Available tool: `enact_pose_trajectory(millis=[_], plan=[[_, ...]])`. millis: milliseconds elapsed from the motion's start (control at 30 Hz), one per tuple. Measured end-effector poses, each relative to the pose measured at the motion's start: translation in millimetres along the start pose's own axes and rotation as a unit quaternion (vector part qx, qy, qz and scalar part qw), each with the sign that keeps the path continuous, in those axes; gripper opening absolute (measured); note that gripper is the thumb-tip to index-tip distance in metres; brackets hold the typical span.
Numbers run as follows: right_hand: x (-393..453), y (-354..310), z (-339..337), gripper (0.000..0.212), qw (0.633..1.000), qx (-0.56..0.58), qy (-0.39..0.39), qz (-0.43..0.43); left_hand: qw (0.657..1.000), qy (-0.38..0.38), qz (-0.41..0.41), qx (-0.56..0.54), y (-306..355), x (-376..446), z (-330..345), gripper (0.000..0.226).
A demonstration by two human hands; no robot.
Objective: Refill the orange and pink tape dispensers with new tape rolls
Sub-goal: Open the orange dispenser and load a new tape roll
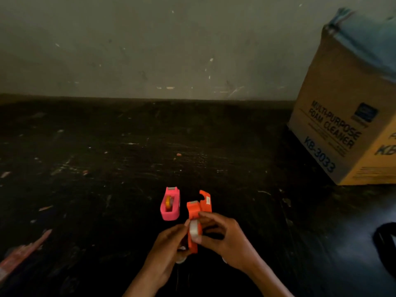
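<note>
Orange dispenser (pixel 194 213) holds a whitish clear roll (pixel 195 230). At its 10 o'clock, pink dispenser (pixel 170 204) with an orange-yellow core. At 2 o'clock, tan box (pixel 347 116), blue print. Table (pixel 107 157) black, pale-flecked.

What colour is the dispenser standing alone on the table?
Pink, with an orange-yellow hub inside; head view.

Cardboard box (pixel 342 116) printed "MULTI-PURPOSE FOAM CLEANER", "KB-3033" below it on same face

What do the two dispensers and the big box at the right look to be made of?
Orange dispenser and pink dispenser: likely moulded plastic, given the solid bright colour and smooth rounded edges. Box: corrugated cardboard by its look, matte brown with printed lettering and folded corners.
</note>
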State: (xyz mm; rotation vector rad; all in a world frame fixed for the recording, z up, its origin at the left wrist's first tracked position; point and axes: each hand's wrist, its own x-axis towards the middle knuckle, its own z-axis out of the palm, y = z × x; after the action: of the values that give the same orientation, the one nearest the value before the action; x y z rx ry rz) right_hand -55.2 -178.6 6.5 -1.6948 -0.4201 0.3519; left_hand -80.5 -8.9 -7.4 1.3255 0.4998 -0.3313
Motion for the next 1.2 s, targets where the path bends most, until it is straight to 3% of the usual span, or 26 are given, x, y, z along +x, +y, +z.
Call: enact_pose_trajectory(millis=[133, 200, 333, 400, 467, 567, 633, 700, 767, 900, 1200], plan=[[32, 11, -18, 0.013, 0.987, -0.054, 0.15, 0.02, 0.999, 0.009, 0.004, -0.043, 6, 7, -10, 0.022], [55, 22, -23, 0.008, 0.973, -0.129, 0.182, 0.052, 0.998, 0.006, 0.002, -0.06, 11, 12, -17, 0.022], [93, 46, -17, 0.034, 0.941, -0.264, 0.123, 0.174, 0.996, 0.008, 0.03, -0.085, 14, 20, -28, 0.022], [104, 57, -10, 0.049, 0.923, -0.326, 0.094, 0.183, 0.995, 0.007, 0.046, -0.092, 15, 22, -31, 0.021], [109, 64, -5, 0.048, 0.919, -0.33, 0.101, 0.19, 0.994, 0.008, 0.047, -0.096, 17, 23, -33, 0.021], [104, 66, -3, 0.036, 0.945, -0.204, 0.124, 0.224, 0.994, 0.003, 0.051, -0.101, 19, 22, -32, 0.02], [92, 58, -6, 0.044, 0.961, -0.055, 0.125, 0.239, 0.994, 0.0, 0.049, -0.098, 20, 21, -30, 0.022], [75, 44, -10, 0.049, 0.961, 0.104, 0.119, 0.227, 0.995, -0.005, 0.041, -0.092, 21, 20, -25, 0.025], [53, 29, -13, 0.047, 0.956, 0.191, 0.107, 0.198, 0.996, -0.018, 0.036, -0.085, 22, 19, -19, 0.028], [17, 4, -11, 0.048, 0.949, 0.259, 0.087, 0.154, 0.997, -0.049, 0.032, -0.054, 22, 13, -3, 0.033], [-13, -12, -11, 0.048, 0.928, 0.326, 0.084, 0.161, 0.993, -0.111, 0.04, -0.022, 23, 4, 2, 0.033]])
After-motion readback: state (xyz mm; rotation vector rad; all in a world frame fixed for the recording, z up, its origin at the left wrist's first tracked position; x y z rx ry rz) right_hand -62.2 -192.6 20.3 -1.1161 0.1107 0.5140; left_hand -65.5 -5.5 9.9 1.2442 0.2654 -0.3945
